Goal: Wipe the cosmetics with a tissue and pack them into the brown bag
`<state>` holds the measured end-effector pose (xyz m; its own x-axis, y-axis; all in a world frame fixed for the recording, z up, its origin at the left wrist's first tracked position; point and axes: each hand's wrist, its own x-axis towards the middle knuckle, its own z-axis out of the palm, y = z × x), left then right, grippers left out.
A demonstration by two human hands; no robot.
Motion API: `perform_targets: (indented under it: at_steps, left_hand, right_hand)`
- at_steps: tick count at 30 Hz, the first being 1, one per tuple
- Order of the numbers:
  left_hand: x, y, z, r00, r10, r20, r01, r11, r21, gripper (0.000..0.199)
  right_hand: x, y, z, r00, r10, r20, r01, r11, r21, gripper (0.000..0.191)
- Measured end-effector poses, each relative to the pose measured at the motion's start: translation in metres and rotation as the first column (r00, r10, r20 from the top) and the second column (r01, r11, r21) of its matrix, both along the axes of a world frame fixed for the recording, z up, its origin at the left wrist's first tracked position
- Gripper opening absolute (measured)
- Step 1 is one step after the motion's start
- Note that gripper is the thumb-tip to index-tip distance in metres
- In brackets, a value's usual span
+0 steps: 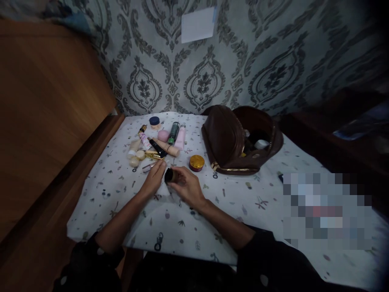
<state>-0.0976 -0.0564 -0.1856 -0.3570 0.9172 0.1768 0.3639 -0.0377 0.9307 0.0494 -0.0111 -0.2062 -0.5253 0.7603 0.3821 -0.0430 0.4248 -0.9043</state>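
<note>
My right hand (189, 187) is closed around a small short cylinder (169, 175), with a black end facing left and a brownish side; its exact kind is unclear. Just left of it, my left hand (154, 177) has its fingers drawn together, and a whitish patch shows by the fingertips, too faint to name. Beyond the hands lie a black tube (157, 147), a beige tube (167, 147) and a gold slim item (154, 155). To the right of my right hand sits a round jar with a gold lid (196, 162).
A brown bag (225, 136) stands unzipped at the back right, with items inside. More cosmetics lie at the back left: a pink tube (180, 137), a dark green bottle (173, 133), a blue-lidded jar (154, 123). A wooden cabinet (51, 89) borders the left side.
</note>
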Motion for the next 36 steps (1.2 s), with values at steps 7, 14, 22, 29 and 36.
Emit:
perform_targets:
  at_steps: [7, 14, 22, 29, 36]
  left_hand:
    - [0.015, -0.009, 0.001, 0.984, -0.095, -0.147, 0.095, 0.995, -0.011, 0.034]
    - [0.015, -0.019, 0.004, 0.935, -0.138, -0.325, 0.124, 0.990, -0.063, 0.028]
    - [0.003, -0.018, 0.008, 0.945, -0.099, -0.311, 0.116, 0.992, 0.038, 0.030]
    - [0.001, -0.013, 0.012, 0.969, -0.050, -0.241, 0.075, 0.993, 0.095, 0.049]
    - [-0.003, -0.011, 0.009, 0.987, -0.012, -0.158, 0.020, 0.999, 0.049, 0.056]
  right_hand:
    - [-0.006, 0.003, 0.003, 0.985, -0.133, -0.107, 0.092, 0.943, -0.320, 0.037]
    - [-0.002, 0.000, 0.006, 0.990, -0.132, -0.046, 0.121, 0.974, -0.190, 0.028]
    - [-0.002, 0.009, 0.011, 0.995, -0.009, -0.097, -0.026, 0.935, -0.354, 0.039]
    - [-0.002, 0.008, 0.015, 0.954, 0.140, -0.264, -0.266, 0.800, -0.538, 0.056]
    - [0.000, 0.007, 0.014, 0.919, 0.205, -0.338, -0.374, 0.727, -0.575, 0.064]
